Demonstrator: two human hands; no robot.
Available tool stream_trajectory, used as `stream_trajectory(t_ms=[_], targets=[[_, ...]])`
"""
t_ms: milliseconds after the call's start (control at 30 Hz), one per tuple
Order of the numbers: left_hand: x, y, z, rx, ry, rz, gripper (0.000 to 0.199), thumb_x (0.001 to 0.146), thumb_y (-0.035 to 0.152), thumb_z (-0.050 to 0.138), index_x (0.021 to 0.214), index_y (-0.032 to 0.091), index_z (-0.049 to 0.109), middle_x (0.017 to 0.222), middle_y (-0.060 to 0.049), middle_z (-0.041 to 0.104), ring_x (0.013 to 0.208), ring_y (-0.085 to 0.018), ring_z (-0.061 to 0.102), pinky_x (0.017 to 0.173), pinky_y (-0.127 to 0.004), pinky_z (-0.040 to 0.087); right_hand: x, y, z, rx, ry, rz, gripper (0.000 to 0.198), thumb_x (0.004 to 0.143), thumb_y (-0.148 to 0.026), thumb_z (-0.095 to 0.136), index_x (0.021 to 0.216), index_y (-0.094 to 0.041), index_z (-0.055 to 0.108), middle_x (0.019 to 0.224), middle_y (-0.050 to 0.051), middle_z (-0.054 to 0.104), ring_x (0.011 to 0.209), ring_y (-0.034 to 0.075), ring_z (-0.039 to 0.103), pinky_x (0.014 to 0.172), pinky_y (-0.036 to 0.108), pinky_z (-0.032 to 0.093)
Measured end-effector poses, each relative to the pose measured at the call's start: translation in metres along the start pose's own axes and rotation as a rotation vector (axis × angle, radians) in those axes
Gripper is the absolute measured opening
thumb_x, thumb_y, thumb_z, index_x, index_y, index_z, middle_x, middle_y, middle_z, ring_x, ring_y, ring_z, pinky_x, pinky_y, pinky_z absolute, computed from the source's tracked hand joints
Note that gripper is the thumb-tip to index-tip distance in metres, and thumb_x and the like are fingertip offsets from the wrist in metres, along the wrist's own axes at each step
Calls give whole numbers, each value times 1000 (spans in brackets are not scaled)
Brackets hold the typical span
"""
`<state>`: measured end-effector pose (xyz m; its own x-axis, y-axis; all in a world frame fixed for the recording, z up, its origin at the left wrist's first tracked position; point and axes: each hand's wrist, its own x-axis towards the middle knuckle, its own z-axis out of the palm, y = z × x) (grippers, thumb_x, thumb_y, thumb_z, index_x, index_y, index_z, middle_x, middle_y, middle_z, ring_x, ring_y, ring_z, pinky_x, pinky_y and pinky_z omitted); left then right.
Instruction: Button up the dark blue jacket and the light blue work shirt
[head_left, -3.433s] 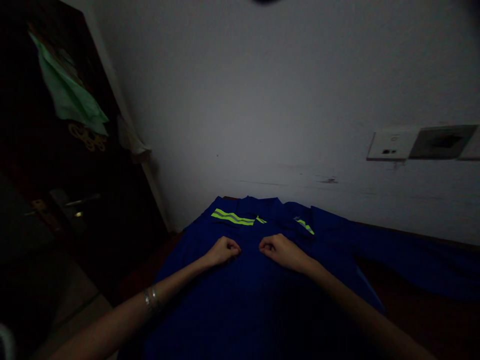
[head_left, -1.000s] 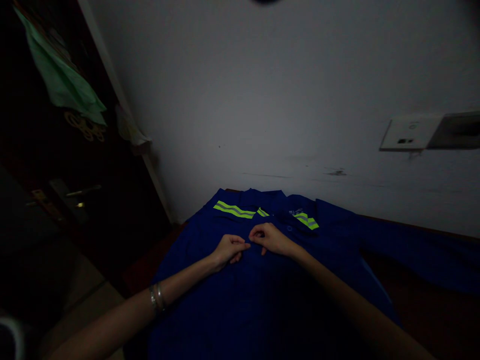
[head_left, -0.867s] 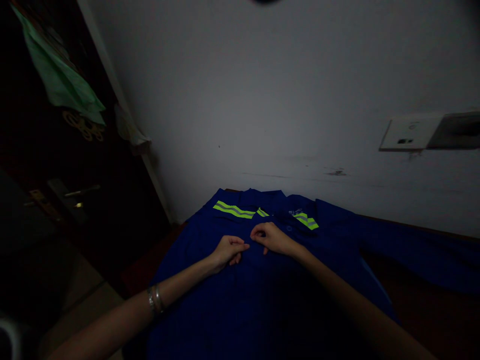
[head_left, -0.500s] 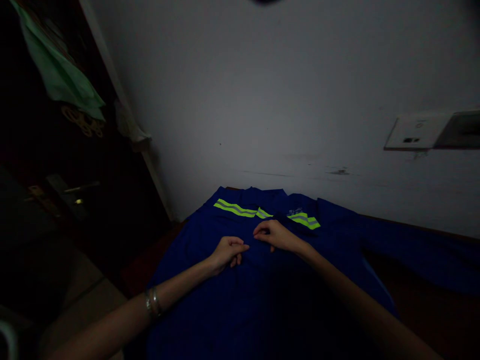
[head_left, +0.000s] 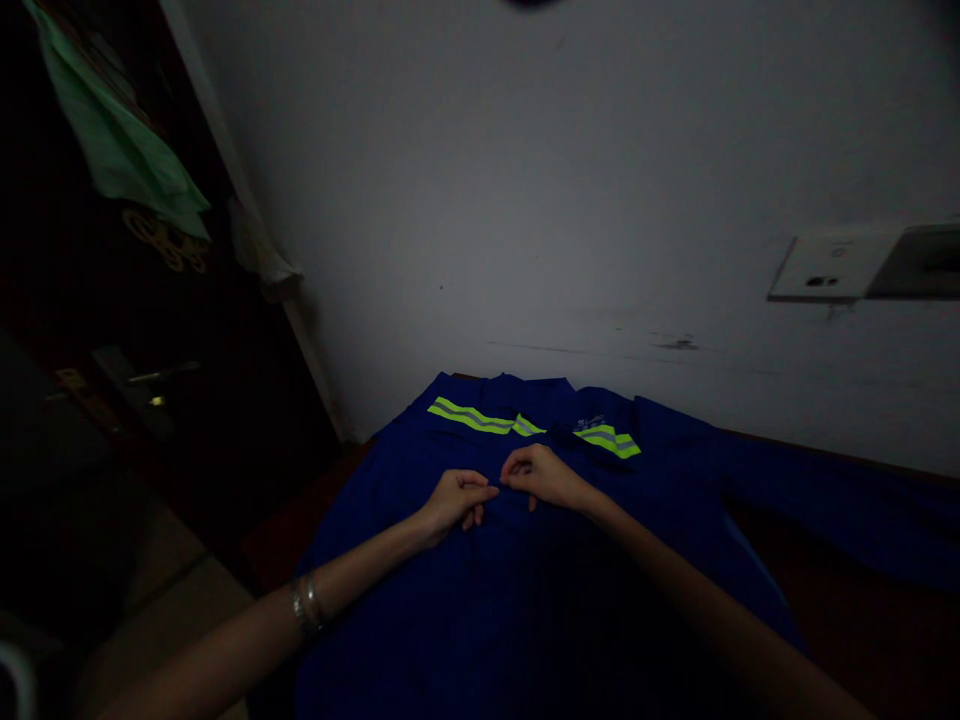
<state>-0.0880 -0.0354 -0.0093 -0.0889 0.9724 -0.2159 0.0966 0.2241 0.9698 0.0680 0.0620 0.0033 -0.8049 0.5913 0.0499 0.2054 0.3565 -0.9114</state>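
Note:
A blue work jacket (head_left: 420, 455) with yellow-green reflective strips lies spread out in front of me. My left hand (head_left: 456, 500) is closed in a pinch over the middle of its front, thumb and forefinger together. Close by on the right, my right hand (head_left: 541, 475) is pinched too, its fingertips almost meeting those of the left. Both hands seem to grip the jacket's front edge, though dim light hides the exact fold or fastening between the fingers. One reflective strip (head_left: 472, 416) runs across the chest, beyond the hands.
Behind the jacket rises a pale wall (head_left: 525, 200) with a socket plate (head_left: 836, 265) at right. At left stands a dark door with a metal handle (head_left: 163, 374) and a hanging green cloth (head_left: 124, 150). A jacket sleeve (head_left: 825, 490) stretches right over the dark red surface.
My right hand has moved slightly left and down, closer to my left hand. My left hand and the jacket have hardly moved.

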Motion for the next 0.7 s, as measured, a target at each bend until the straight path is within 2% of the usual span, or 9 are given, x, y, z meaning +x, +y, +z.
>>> stream_trajectory(t_ms=[100,233,400,700], targets=[[1,1,1,5,18,0,34,62,40,68,75,13,53,38,5,51,28,-5,37,32,-16,22,0,1,-1,0,2,-3,15,70,-23,56,76,-10,59,63,-1,57,41,6,53,34,16,44],[0,3,2,-8,43,-10,36,58,40,71,72,15,51,34,10,41,27,-4,31,32,-17,15,-2,-3,-3,-74,-11,-23,14,71,-22,55,77,-10,59,65,0,58,40,6,53,32,14,42],[1,2,1,-43,18,-1,36,58,41,72,70,15,50,34,12,35,29,-2,24,33,-17,11,-7,-13,-5,-173,-12,-71,14,72,-21,52,77,-10,59,67,0,57,39,5,52,31,13,40],[3,-1,1,-79,10,33,32,60,39,71,68,15,51,35,11,35,29,-2,22,34,-18,11,-11,-22,-4,-384,17,-167,13,72,-14,47,77,-11,59,69,2,56,43,5,50,32,12,38]])
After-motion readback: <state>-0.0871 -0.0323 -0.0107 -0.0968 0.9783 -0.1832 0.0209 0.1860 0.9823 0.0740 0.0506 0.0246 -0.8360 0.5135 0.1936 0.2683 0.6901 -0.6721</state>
